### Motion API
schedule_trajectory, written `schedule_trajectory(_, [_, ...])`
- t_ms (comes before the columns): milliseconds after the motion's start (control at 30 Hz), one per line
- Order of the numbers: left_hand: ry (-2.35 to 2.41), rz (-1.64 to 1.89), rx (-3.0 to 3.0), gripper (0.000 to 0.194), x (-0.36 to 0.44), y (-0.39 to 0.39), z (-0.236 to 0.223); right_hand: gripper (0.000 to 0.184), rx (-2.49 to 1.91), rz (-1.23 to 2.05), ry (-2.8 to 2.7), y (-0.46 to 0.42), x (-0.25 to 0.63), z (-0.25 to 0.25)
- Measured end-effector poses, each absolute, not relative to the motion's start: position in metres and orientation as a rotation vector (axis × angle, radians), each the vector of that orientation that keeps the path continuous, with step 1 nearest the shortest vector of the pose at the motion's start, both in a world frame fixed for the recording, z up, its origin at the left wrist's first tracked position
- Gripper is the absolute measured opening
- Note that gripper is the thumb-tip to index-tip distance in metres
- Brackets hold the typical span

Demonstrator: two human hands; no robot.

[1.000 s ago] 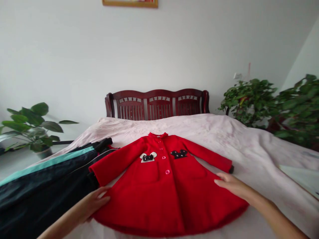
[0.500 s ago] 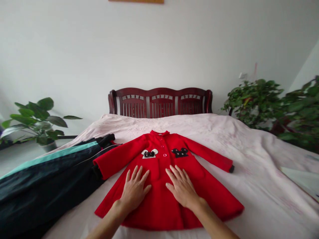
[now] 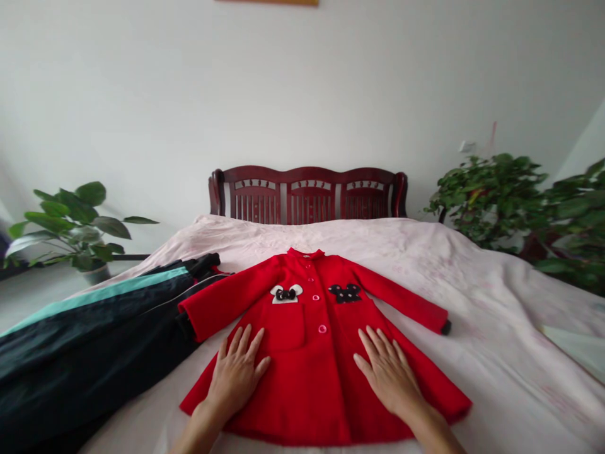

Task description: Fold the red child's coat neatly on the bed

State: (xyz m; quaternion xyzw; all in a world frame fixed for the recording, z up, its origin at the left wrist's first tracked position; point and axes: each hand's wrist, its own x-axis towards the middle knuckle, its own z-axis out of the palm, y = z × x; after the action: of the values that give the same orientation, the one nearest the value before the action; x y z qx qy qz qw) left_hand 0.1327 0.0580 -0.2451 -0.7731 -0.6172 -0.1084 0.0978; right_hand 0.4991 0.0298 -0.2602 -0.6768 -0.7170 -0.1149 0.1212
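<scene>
Red buttoned coat (image 3: 312, 378) laid flat and face up on a bed (image 3: 496, 302) under a pale pink cover, collar toward a dark wooden slatted headboard (image 3: 307, 195). Left hand (image 3: 235, 376) and right hand (image 3: 390, 376) flat on the coat's lower front, fingers (image 3: 241, 343) spread apart, pinching nothing. Along the bed's left side, a dark garment with a teal stripe (image 3: 85, 328), under the coat's sleeve cuff. Beyond the bed, a broad-leaved potted plant (image 3: 75, 227) at left, dense green plants (image 3: 491, 198) at right, a white wall (image 3: 331, 94) behind.
</scene>
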Motion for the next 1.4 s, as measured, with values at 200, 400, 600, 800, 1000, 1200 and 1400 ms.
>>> schedule_trajectory(200, [-1.902, -0.351, -2.275, 0.060, 0.136, 0.053, -0.237, 0.065, -2.009, -0.378, -2.035, 0.029, 0.499, -0.258])
schedule_trajectory(400, [-2.125, -0.448, -2.382, 0.033, 0.125, 0.080, -0.194, 0.063, -2.000, -0.358, -2.029, 0.029, 0.495, -0.254])
schedule_trajectory(600, [-2.155, -0.520, -2.310, 0.025, 0.127, 0.123, -0.190, 0.061, -1.980, -0.325, -2.012, 0.029, 0.496, -0.253])
schedule_trajectory(800, [-2.211, -0.548, -2.201, 0.026, 0.129, 0.130, -0.208, 0.060, -1.980, -0.315, -2.002, 0.029, 0.496, -0.254])
schedule_trajectory(1000, [-2.322, -0.657, -2.013, 0.031, 0.118, 0.121, -0.212, 0.060, -1.995, -0.281, -2.022, 0.027, 0.495, -0.249])
schedule_trajectory(1200, [-2.253, -0.820, -1.963, 0.035, 0.116, 0.110, -0.208, 0.058, -2.002, -0.264, -2.008, 0.027, 0.492, -0.247])
schedule_trajectory(1400, [-1.747, -0.821, -2.442, 0.035, 0.174, 0.111, -0.193, 0.058, -1.990, -0.320, -2.018, 0.026, 0.489, -0.251])
